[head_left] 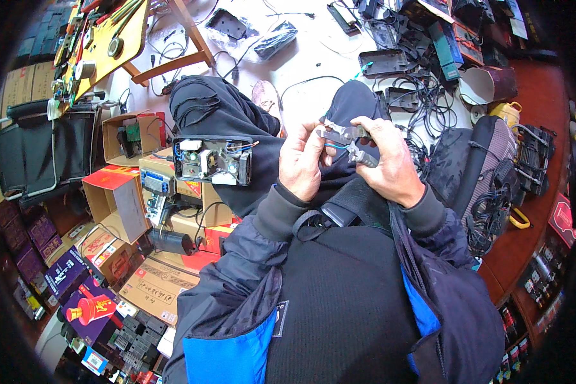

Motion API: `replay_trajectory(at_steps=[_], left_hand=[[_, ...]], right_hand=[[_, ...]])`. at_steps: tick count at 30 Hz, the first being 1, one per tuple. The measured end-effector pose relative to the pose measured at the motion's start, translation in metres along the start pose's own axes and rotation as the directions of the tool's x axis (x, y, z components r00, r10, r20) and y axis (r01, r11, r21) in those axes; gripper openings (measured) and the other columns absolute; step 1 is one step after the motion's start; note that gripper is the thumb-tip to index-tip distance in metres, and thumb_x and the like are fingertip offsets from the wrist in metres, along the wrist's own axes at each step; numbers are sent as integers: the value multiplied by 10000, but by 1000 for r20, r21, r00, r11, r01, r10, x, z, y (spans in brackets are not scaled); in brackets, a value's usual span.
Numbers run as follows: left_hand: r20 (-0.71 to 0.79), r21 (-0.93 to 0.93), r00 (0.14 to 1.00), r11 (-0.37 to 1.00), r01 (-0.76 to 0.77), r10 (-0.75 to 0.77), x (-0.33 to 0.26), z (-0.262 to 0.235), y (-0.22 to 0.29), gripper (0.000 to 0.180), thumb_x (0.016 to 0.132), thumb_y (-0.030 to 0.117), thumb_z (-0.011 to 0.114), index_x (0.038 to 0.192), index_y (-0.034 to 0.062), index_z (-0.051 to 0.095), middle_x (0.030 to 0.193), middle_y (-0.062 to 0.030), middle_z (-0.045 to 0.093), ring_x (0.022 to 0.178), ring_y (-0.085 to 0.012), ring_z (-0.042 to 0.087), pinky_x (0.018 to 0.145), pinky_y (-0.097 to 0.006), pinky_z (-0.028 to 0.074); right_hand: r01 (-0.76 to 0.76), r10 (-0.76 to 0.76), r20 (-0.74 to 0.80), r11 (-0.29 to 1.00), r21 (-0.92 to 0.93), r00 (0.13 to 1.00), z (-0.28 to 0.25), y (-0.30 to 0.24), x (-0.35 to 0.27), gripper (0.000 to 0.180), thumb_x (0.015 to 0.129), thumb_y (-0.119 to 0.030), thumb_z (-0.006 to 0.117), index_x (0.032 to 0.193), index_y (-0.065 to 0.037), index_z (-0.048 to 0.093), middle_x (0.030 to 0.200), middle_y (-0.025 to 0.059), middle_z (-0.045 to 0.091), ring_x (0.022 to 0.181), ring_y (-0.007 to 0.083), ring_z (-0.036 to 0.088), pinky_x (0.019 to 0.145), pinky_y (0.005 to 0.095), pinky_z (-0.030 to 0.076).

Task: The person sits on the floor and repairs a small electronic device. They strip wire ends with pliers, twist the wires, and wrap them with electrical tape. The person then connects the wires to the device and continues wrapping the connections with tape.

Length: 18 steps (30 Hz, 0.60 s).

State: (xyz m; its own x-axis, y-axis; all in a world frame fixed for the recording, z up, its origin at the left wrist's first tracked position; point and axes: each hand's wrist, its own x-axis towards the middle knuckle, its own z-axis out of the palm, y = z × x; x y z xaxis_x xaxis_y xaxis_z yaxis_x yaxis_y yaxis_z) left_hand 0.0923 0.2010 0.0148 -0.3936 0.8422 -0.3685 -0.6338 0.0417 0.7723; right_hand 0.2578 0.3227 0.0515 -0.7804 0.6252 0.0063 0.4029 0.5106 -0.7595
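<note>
While raised together above the lap, both curled inward with knuckles up: left hand (301, 160) pinching the pale end of a small grey part (342, 134) between thumb and fingertips, right hand (390, 163) closed on pliers (363, 157), nose at the part's blue wire (339, 146). Forearms angled up from the lower edge. Resting on the left knee, well apart: an open circuit box (212, 160).

Cluttered electronics repair workshop, loose cables (422, 96), open circuit board unit (212, 160), stacked cardboard boxes (118, 205), wooden workbench (112, 38)
</note>
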Motion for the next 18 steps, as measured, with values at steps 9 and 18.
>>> replay_trajectory(at_steps=[9,18], left_hand=[[-27,38,999,999,-26,27,0,1,1,154,1154,205,544,1191,59,571,874,-50,673,681,-97,592,616,-240,470],[-35,29,999,1000,-10,11,-1,4,2,158,1153,198,539,1221,57,566,894,-76,705,679,-111,625,626,-251,490]], right_hand=[[-36,35,10,998,46,999,4,-3,-2,668,697,20,696,1357,-26,607,1085,140,623,943,290,634,890,398,518],[-44,44,12,998,37,999,7,-3,-3,673,701,25,696,1365,-25,605,1091,141,623,943,286,633,894,397,522]])
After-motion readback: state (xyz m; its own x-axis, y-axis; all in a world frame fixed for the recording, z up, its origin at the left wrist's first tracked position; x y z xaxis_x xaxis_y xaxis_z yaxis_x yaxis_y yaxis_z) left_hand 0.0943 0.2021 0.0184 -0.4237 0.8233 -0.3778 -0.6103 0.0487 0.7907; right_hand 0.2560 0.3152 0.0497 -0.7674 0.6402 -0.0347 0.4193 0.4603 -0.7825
